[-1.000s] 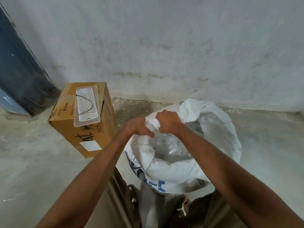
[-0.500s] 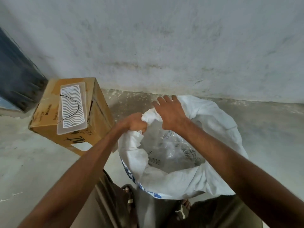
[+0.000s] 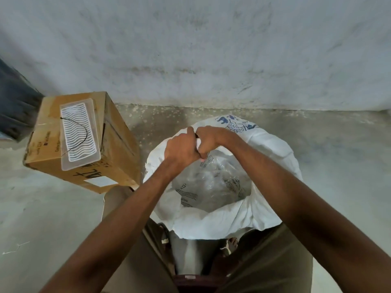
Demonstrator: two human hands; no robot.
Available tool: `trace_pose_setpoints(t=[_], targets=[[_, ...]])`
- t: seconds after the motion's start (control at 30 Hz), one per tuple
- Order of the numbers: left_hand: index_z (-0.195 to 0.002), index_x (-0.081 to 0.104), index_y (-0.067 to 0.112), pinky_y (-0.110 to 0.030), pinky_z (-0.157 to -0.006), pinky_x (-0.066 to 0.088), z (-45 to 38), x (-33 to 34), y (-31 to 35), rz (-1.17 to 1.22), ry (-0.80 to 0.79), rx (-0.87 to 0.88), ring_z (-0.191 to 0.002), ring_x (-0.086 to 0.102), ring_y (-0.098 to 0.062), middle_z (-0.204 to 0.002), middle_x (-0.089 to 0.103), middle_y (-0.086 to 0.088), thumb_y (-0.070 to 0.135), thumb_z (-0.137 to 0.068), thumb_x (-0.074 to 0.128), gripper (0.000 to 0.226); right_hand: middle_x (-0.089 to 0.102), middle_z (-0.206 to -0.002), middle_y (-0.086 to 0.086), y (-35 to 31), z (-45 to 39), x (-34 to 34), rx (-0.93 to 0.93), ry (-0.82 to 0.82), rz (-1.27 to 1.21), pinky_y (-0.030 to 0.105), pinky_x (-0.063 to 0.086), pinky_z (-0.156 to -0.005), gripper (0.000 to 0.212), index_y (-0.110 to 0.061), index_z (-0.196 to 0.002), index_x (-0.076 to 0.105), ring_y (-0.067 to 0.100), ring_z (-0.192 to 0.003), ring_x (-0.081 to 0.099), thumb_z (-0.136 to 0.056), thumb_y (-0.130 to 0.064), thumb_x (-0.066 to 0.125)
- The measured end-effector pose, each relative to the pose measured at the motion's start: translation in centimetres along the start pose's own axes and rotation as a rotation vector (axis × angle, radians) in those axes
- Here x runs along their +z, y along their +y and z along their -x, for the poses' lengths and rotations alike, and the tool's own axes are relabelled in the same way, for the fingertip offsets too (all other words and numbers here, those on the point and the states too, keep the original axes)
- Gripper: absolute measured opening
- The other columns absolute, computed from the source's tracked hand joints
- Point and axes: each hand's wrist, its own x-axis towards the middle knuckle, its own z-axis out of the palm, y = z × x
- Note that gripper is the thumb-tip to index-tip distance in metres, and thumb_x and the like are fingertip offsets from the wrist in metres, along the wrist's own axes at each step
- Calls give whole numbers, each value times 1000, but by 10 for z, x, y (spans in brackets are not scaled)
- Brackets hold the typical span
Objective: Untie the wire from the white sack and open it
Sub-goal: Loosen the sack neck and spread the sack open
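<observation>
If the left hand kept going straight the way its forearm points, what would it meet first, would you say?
Probably the right hand, which it already touches at the white sack rim; beyond that, sack cloth. Depth is unclear.

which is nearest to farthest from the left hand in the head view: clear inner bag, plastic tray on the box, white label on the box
From the left hand:
1. Clear inner bag, just below it inside the white sack.
2. White label, to its left on the cardboard box side.
3. Plastic tray, on the box top; close to the label, less certain.
</observation>
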Motion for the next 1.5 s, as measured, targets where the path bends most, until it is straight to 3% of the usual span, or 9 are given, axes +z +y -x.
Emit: trace_pose_setpoints(t=[0.1,0.3,0.5,0.63,0.77,1.0,1.1,1.3,1.5], targets=[[-108,54,15,-33,-67,42,-13,-9,-11,-24,-45,-21,-88,67,-31,-91,66,-1,28,-74,72,41,60,-103,5,-3,7,20,-5,257,162,33,49,-73,49,-16,-103,56,23,-90,62,-65,-17,86],[-107,63,17,-38,-75,56,-23,-18,-41,47,-178,-80,-84,64,-27,-96,67,-2,28,-74,73,36,62,-116,7,23,-3,49,133,699,249,51,29,-115,77,-11,-127,52,30,-112,61,-59,-27,85],[-116,56,11,-31,-67,43,-20,-28,-44,-145,-121,130,-93,66,-32,-106,67,-9,31,-75,76,50,63,-86,0,24,11,39,221,509,14,30,50,-69,41,-17,-106,63,25,-80,65,-69,-24,77],[-128,46,9,-40,-74,47,-7,-18,-7,-417,127,308,-93,62,-34,-113,58,-14,27,-72,77,66,66,-84,5,24,9,22,198,261,-201,32,55,-67,35,-6,-88,64,23,-81,66,-63,-18,85],[-122,56,11,-37,-69,45,-10,-8,18,-194,-23,223,-94,67,-33,-105,68,-10,34,-79,72,52,67,-90,7,30,10,10,156,59,-247,35,54,-76,44,-5,-91,64,25,-89,66,-59,-18,91],[-88,66,15,-30,-62,43,-35,-16,2,172,-355,100,-75,63,-23,-89,70,-5,42,-82,71,27,61,-129,3,37,24,58,199,650,351,50,35,-108,66,-21,-132,52,29,-123,56,-71,-27,78],[-87,67,15,-30,-61,42,-44,-29,-8,193,-485,138,-75,59,-22,-86,68,-5,35,-84,76,22,66,-116,5,48,26,69,323,693,301,44,44,-100,59,-15,-126,58,26,-107,64,-73,-31,77],[-140,37,9,-52,-96,45,-19,-11,9,-364,-24,323,-116,52,-38,-126,52,-17,49,-70,81,92,63,-95,6,54,29,49,322,368,-293,36,54,-73,52,-6,-108,58,26,-87,64,-67,-35,74],[-130,48,13,-39,-78,48,-18,10,20,-326,61,333,-101,63,-30,-112,66,-9,50,-81,69,65,63,-104,3,70,40,20,251,65,-455,32,47,-76,62,-11,-103,60,23,-96,60,-57,-32,95]])
